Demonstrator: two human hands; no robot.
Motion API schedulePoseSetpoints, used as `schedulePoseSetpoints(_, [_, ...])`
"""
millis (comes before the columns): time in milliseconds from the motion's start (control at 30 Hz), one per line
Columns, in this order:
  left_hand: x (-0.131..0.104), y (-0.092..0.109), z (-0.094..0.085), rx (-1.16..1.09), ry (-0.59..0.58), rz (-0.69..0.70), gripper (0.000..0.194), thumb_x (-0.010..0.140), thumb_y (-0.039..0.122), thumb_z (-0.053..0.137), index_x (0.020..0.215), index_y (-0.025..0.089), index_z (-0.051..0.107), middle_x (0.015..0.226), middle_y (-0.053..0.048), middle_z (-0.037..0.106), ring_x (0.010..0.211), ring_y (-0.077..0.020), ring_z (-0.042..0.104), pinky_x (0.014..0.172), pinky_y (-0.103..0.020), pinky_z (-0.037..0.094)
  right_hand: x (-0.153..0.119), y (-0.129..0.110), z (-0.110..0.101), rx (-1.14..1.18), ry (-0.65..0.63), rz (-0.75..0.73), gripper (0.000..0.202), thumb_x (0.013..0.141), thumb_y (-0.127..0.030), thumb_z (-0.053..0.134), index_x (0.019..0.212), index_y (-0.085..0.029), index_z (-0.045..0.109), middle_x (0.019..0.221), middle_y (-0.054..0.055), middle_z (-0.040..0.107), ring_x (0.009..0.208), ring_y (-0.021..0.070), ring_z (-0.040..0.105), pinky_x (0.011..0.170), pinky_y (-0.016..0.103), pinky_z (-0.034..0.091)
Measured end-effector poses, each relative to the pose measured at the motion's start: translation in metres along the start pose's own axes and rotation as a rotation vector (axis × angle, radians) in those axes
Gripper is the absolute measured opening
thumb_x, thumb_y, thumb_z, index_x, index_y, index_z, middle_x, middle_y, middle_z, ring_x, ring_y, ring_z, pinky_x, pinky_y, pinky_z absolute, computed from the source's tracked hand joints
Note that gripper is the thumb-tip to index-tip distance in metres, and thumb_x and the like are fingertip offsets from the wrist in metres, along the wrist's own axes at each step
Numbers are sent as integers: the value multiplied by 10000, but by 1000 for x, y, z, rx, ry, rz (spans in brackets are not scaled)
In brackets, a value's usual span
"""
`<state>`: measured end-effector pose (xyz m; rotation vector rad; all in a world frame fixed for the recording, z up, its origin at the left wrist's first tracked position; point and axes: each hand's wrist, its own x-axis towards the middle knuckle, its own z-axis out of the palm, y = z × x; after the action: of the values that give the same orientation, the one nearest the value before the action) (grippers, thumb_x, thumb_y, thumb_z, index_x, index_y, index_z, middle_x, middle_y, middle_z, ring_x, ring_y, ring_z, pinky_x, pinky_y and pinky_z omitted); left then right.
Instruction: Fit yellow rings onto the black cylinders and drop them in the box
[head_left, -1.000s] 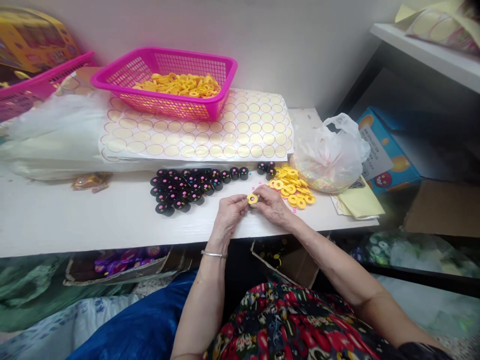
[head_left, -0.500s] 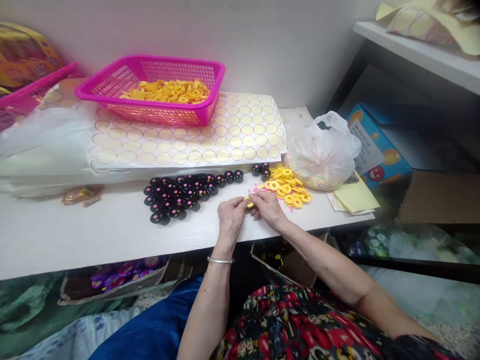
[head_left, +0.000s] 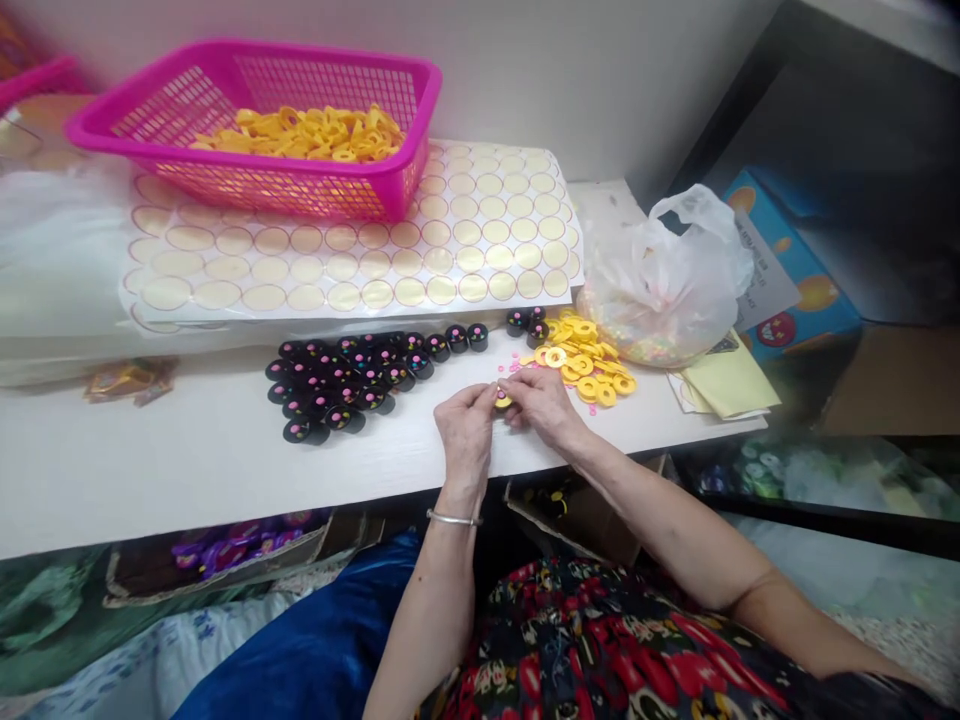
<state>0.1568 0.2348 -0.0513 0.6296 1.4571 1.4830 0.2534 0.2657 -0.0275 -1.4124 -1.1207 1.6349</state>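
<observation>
My left hand [head_left: 466,428] and my right hand [head_left: 546,406] meet above the front part of the table, fingertips pinched on a small round black-and-yellow piece [head_left: 502,401]. A dark spot shows at the middle of this piece; the fingers cover much of the rest. Left of my hands stand several short black round pieces [head_left: 341,385] in rows, each with a pink dot on top. To the right lies a pile of flat yellow rings [head_left: 583,362], with tiny pink bits [head_left: 526,359] scattered beside it.
At the back, a pink basket [head_left: 255,178] of yellow parts rests on sheets of round stickers [head_left: 341,268]. A knotted plastic bag [head_left: 660,280] of small pale bits stands right, near folded yellow paper [head_left: 724,378] and a blue box [head_left: 795,270]. An orange wrapped packet [head_left: 129,380] lies left.
The camera view has shifted, so the basket and sheets appear higher and larger. My hands keep holding the small round piece; a dark spot now shows more clearly at its middle.
</observation>
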Motion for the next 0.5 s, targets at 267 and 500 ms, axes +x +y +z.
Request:
schedulePoseSetpoints(267, [0, 16, 4, -46, 42, -168, 372, 526, 283, 757, 811, 93, 613, 504, 44, 533, 429, -52, 447, 454, -187, 352, 7, -8, -5, 9, -56, 76, 125, 673, -245, 622, 669, -125, 586, 510, 8, 567, 356, 79, 481, 319, 165, 396])
schedulePoseSetpoints(500, [0, 28, 0, -8, -94, -119, 300, 501, 273, 762, 598, 107, 531, 459, 46, 483, 403, -39, 404, 404, -172, 280, 4, 1, -4, 97, -132, 50, 125, 675, -238, 614, 711, -128, 568, 551, 16, 577, 366, 89, 490, 343, 213, 446])
